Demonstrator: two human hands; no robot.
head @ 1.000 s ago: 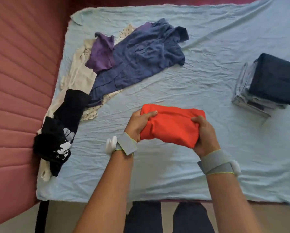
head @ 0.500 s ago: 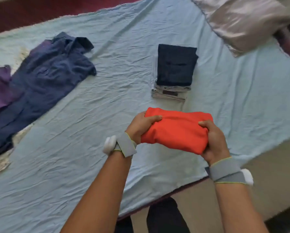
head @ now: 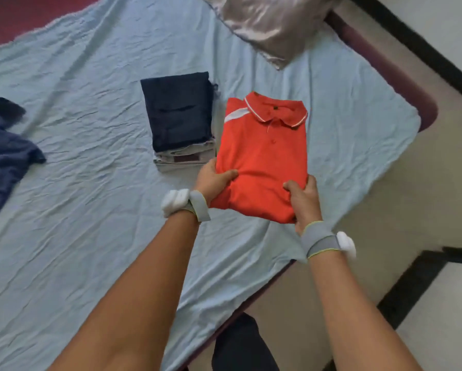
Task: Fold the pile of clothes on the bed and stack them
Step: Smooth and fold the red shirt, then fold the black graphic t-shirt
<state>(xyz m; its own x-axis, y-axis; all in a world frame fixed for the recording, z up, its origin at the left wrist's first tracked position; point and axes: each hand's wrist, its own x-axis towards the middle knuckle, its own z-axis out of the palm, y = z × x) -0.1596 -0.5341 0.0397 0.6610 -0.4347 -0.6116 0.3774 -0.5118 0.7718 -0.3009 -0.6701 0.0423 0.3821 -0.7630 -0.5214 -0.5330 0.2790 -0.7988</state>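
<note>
A folded orange polo shirt (head: 264, 153) with a white-trimmed collar is held flat, collar away from me, just right of the stack of folded clothes (head: 180, 121), whose top piece is dark navy. My left hand (head: 213, 180) grips the shirt's near left corner with the thumb on top. My right hand (head: 302, 195) grips the near right corner the same way. Whether the shirt's far end touches the sheet I cannot tell.
The light blue bedsheet (head: 77, 223) covers the bed. An unfolded dark blue garment (head: 2, 153) lies at the left edge of view. A silvery pillow (head: 275, 22) sits at the far right. The bed's edge and the beige floor (head: 401, 204) run along the right.
I have turned right and carried the orange shirt from in front of me to beside the folded stack. The shirt now faces collar-up. The unfolded pile has mostly left view.
</note>
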